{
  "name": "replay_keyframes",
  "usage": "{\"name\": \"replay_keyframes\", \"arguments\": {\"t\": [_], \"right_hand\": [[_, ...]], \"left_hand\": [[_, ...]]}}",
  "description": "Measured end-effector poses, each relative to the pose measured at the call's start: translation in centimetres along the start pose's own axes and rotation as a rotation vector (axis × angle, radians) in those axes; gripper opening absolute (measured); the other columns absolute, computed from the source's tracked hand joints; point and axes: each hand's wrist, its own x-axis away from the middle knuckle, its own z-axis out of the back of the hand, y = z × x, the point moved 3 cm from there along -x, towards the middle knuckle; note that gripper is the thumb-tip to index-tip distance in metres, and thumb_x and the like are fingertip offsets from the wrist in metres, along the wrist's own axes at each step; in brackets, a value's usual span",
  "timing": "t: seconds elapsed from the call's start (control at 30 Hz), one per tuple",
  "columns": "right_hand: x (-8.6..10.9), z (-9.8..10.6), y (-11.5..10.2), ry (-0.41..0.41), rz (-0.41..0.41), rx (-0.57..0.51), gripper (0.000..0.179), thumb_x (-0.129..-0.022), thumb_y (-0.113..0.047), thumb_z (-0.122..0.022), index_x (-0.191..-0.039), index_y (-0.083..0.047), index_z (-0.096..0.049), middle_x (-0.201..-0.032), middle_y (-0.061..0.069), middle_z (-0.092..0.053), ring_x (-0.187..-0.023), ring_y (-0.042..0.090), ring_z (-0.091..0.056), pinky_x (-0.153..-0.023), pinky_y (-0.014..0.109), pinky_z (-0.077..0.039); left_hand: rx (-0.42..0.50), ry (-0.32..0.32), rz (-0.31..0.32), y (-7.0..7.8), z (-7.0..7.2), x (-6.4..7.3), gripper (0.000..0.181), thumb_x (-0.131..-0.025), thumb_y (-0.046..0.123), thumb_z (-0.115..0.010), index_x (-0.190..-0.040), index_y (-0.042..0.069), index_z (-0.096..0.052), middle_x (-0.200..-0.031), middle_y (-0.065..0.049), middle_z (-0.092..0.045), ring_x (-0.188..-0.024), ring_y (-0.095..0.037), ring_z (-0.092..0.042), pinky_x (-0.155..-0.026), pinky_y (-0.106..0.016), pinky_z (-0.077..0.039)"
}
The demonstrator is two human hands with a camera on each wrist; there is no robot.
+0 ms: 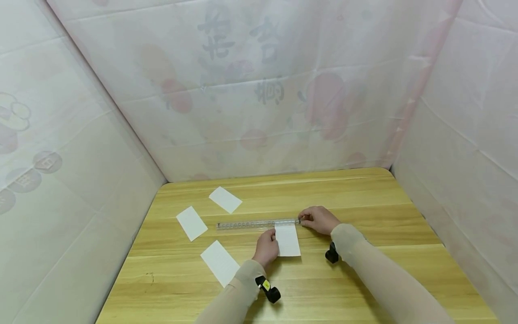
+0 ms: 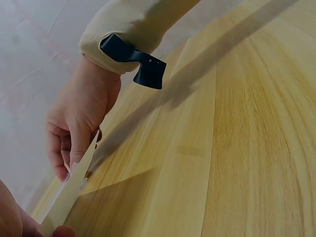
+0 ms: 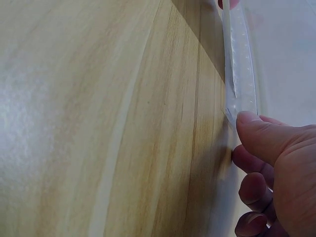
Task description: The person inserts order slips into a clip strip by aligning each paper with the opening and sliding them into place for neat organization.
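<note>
A long clear plastic binding strip (image 1: 244, 224) with a row of ring-like shapes lies crosswise on the wooden table (image 1: 348, 288). My right hand (image 1: 321, 220) pinches its right end between thumb and fingers. My left hand (image 1: 266, 249) grips the left edge of a small white sheet of paper (image 1: 288, 242), whose far edge meets the strip near that end. In the left wrist view the paper (image 2: 74, 190) stands tilted up off the tabletop. Seen from the right wrist, my thumb (image 3: 261, 136) presses on the end of the clear strip (image 3: 242, 64).
Three more white sheets lie on the left part of the table: one at the back (image 1: 225, 200), one in the middle (image 1: 192, 223), one nearer (image 1: 220, 263), beside my left wrist. Fabric walls (image 1: 251, 148) enclose the table at the back and both sides.
</note>
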Motion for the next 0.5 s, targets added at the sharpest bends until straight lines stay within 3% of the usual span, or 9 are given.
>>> {"name": "replay_keyframes", "arguments": {"t": [0.27, 0.5], "right_hand": [[-0.07, 0.07, -0.03, -0.005, -0.003, 0.007, 0.015, -0.089, -0.019, -0.07, -0.104, -0.022, -0.072, -0.091, -0.011, -0.065, -0.081, 0.007, -0.058, -0.075, 0.035, -0.05], [-0.03, 0.12, -0.22, -0.009, -0.018, 0.01, 0.015, -0.089, -0.02, -0.07, -0.103, -0.023, -0.072, -0.089, -0.012, -0.064, -0.081, 0.007, -0.057, -0.076, 0.035, -0.049]], "left_hand": [[-0.028, -0.029, -0.002, 0.19, -0.05, 0.02, 0.044, -0.092, -0.007, -0.041, -0.135, -0.008, -0.049, -0.12, -0.012, -0.058, -0.117, -0.024, -0.049, -0.096, -0.043, -0.043], [-0.053, -0.026, -0.023, 0.32, -0.25, -0.14, 0.045, -0.09, -0.009, -0.042, -0.133, -0.009, -0.05, -0.115, -0.011, -0.06, -0.113, -0.024, -0.05, -0.096, -0.044, -0.043]]}}
